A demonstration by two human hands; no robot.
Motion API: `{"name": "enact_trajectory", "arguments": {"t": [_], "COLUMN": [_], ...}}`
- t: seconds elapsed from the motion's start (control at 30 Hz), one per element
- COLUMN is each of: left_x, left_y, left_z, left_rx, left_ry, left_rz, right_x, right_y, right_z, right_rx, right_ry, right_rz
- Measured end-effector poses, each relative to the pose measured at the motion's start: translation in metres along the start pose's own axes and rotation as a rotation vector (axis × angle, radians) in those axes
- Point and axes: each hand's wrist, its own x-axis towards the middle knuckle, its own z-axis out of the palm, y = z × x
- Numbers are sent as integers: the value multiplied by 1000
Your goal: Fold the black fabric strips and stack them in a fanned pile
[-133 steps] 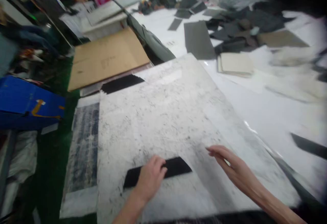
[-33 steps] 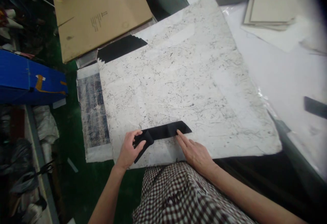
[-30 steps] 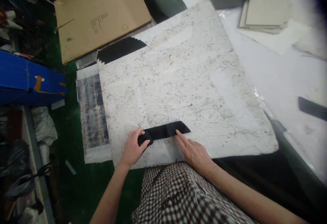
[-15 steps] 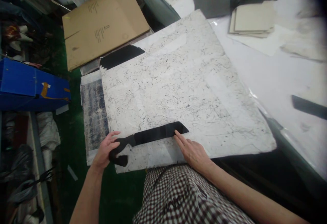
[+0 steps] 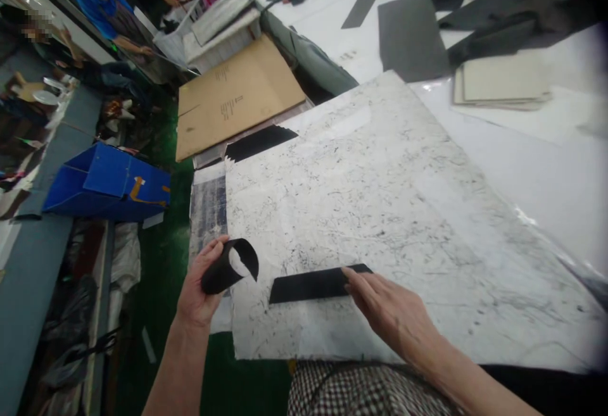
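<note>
Head view, the only one. The left hand (image 5: pixel 199 289) is raised just past the left edge of the marbled white sheet (image 5: pixel 380 226), near its near-left corner, grasping a curled black strip (image 5: pixel 222 280) between thumb and fingers, clear of the sheet. The curl forms an open loop with a pale gap showing through it. The right hand (image 5: pixel 389 308) is not clenched: it lies open and flat, its fingertips (image 5: pixel 351 275) resting on the right end of a flat black strip (image 5: pixel 308 287). That strip lies along the sheet's near edge, just right of the curl, with a narrow gap between them and no visible link. A third black piece, saw-toothed at one end (image 5: pixel 259 142), lies along the far-left edge of the sheet. Beyond it is a flattened cardboard panel (image 5: pixel 237 99). A blue box (image 5: pixel 107 191) sits on the green floor to the left. Beyond the sheet's right side lies a stack of pale sheets (image 5: pixel 498 83). Checked clothing (image 5: pixel 361 390) shows below the near edge. Co-workers sit in the distance, their hands well apart from these.
</note>
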Motion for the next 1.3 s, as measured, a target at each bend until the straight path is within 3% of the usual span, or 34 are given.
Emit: {"name": "enact_trajectory", "arguments": {"t": [0.1, 0.27, 0.43, 0.53, 0.63, 0.77, 0.87, 0.97, 1.07, 1.17, 1.3], "left_x": [-1, 6, 33, 53, 73, 100, 127, 160, 195, 227, 269], "left_y": [-12, -33, -42, -39, -38, -37, -32, -25, -18, -13, -5], "left_z": [36, 78, 90, 88, 90, 95, 93, 80, 61, 45, 38], "left_rx": [58, 101, 119, 184, 364, 762, 922, 927, 869, 774, 655], "left_ry": [-139, -350, -436, -588, -647, -604, -592, -615, -633, -555, -391], "left_rz": [-85, -174, -286, -305, -187, 105, 255, 332, 188, -1, 40], "right_x": [60, 134, 164, 174, 184, 209, 236, 261, 277, 289, 308], "right_y": [0, 2, 12, 19, 19, 16, 24, 40, 58, 75, 100], "right_z": [-29, -50, -50, -48, -41, -22, -5, 12, 30, 46, 65], "right_rx": [89, 203, 216, 407, 853, 1414, 1659, 1731, 1716, 1655, 1441], "right_ry": [157, 221, 188, 134, 90, 73, 101, 142, 200, 234, 192], "right_rz": [-58, -412, -582, -580, -324, 403, 751, 875, 921, 972, 972]}}
